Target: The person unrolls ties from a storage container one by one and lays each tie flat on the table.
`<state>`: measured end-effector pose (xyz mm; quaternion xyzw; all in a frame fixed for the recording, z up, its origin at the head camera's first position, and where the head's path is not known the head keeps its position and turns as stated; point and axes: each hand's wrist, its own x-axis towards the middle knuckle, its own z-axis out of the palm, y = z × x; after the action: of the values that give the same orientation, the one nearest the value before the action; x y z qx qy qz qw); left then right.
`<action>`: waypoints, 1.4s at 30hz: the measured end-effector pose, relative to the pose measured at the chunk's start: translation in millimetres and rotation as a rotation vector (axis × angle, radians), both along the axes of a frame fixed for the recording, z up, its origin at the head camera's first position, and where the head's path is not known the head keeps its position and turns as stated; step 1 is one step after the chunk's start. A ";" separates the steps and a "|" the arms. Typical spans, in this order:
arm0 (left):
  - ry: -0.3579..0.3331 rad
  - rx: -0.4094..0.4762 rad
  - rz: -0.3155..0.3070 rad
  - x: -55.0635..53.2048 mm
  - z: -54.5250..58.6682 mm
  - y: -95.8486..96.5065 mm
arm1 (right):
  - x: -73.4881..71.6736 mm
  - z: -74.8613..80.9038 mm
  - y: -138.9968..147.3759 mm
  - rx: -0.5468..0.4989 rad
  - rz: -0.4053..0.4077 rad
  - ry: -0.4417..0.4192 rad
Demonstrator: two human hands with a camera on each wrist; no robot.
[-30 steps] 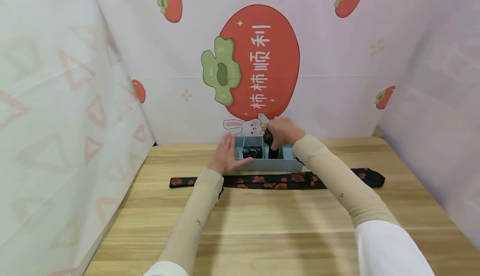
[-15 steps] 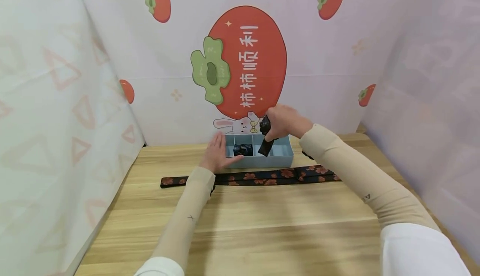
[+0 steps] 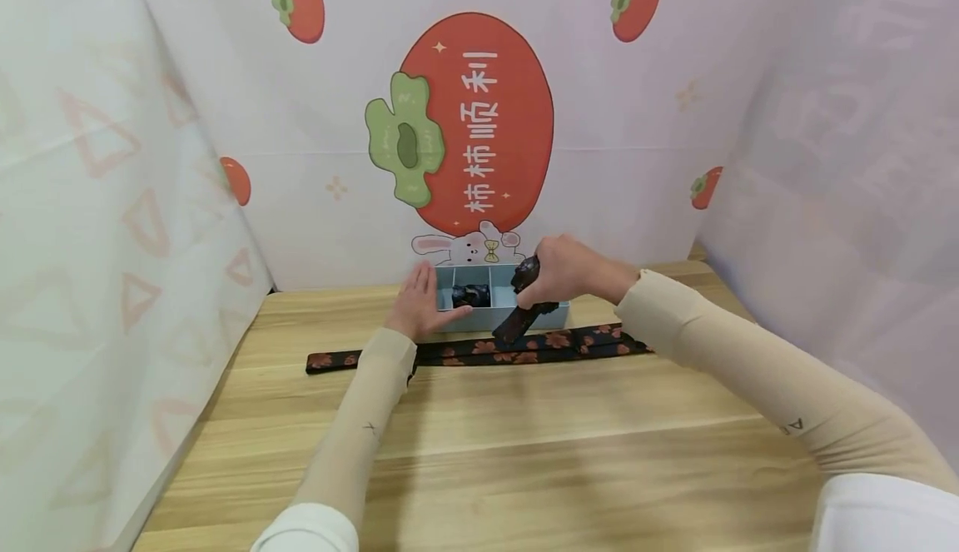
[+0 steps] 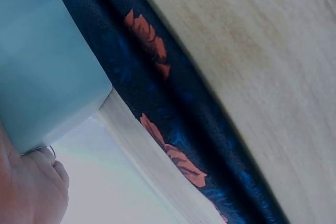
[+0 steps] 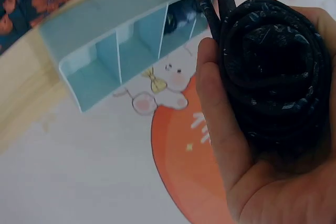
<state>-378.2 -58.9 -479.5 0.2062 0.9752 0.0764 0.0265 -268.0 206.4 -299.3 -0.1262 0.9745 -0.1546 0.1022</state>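
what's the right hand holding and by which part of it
The right hand grips a dark rolled necktie around the sides of its coil.

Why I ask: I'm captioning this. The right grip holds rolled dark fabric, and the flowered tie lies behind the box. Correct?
No: in the head view, the flowered tie lies in front of the box. The right grip does hold rolled dark fabric.

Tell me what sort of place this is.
Probably a small, screened-off tabletop work area; what lies beyond is out of view. Persimmon-printed cloth hangs behind the wood-grain table, pale sheets close both sides, and a divided blue box sits near the table's back edge.
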 end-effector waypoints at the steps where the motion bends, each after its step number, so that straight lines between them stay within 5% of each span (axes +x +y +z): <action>1: -0.003 0.007 0.000 -0.4 -0.4 -0.6 | 3.1 -3.1 -0.8 -0.014 -0.004 -0.015; 10: -0.015 0.038 -0.003 -5.2 -5.1 -4.0 | 30.6 -38.4 -4.6 -0.101 -0.063 -0.170; 25: 0.003 0.024 -0.027 -6.5 -3.8 -3.3 | 45.3 -128.2 -2.6 -0.335 -0.217 -0.358; 31: 0.004 0.020 -0.011 -5.5 0.9 -2.3 | 47.8 -148.4 -2.8 -0.276 -0.271 -0.371; 42: -0.020 0.003 -0.009 -9.7 -3.9 -2.2 | 49.8 -157.4 -13.1 -0.079 -0.190 -0.362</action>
<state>-388.0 -61.2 -483.4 0.2099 0.9738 0.0801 0.0362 -218.2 193.3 -456.7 -0.0077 0.9409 -0.2217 0.2558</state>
